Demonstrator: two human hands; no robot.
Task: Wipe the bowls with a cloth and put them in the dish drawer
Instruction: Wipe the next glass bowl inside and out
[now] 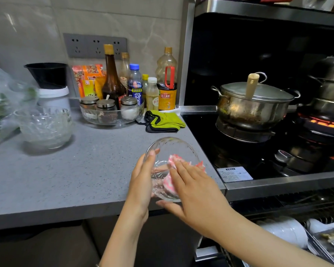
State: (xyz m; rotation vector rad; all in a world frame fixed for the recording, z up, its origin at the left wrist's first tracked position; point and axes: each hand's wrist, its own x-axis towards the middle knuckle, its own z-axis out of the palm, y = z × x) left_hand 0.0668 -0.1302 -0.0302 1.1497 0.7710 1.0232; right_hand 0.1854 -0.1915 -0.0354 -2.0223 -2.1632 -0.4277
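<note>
A clear glass bowl [168,147] is tilted on its side above the counter's front right corner. My left hand [143,178] grips its rim and base from the left, thumb over the edge. My right hand [193,182] presses a pink-and-white cloth [171,183] into the bowl's inside with fairly straight fingers. A stack of clear glass bowls [44,126] stands on the grey counter [81,170] at the left. The open dish drawer [307,234] at the lower right has wire racks holding white dishes.
Bottles and seasoning jars in a glass tray [112,110] line the back wall. A green-and-black cloth [164,121] lies by the stove edge. On the black stove, a steel pot [253,105] stands at the left and a lit burner [320,122] glows at the right.
</note>
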